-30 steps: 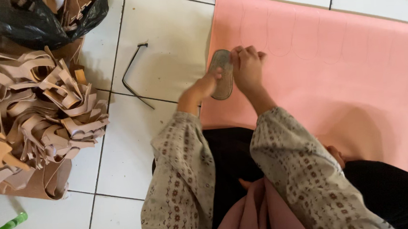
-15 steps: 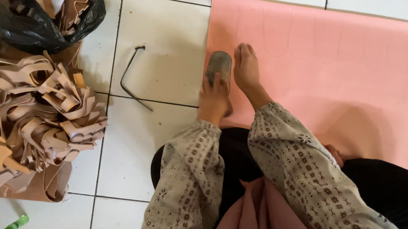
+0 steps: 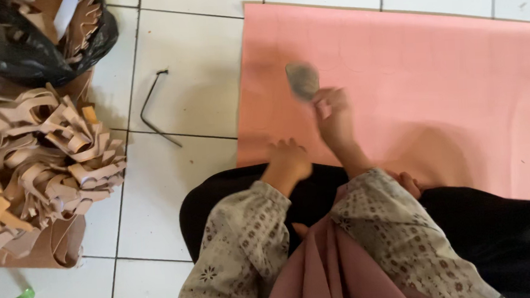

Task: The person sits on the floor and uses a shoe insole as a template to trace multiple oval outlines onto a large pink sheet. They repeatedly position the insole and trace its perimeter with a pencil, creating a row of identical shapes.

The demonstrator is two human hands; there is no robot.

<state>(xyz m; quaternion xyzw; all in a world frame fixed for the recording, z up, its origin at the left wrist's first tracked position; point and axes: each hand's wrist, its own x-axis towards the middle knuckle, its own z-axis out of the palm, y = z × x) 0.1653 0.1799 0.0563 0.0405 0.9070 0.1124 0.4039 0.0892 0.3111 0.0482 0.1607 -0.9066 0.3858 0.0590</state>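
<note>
Head view, speaker 1: We see the right hand (image 3: 331, 109) pinching a grey oval piece (image 3: 302, 79) above the pink sheet (image 3: 445, 83).

Speaker 2: We see the left hand (image 3: 287, 161) curled, grasping nothing, at the sheet's near edge. Tan leather strips (image 3: 38, 157) lie well apart, beyond a bent metal rod (image 3: 152, 107).

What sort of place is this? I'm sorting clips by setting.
Likely a home craft workshop for shoe parts: a white tiled floor, a pile of tan cut strips and a large pink sheet.
</note>
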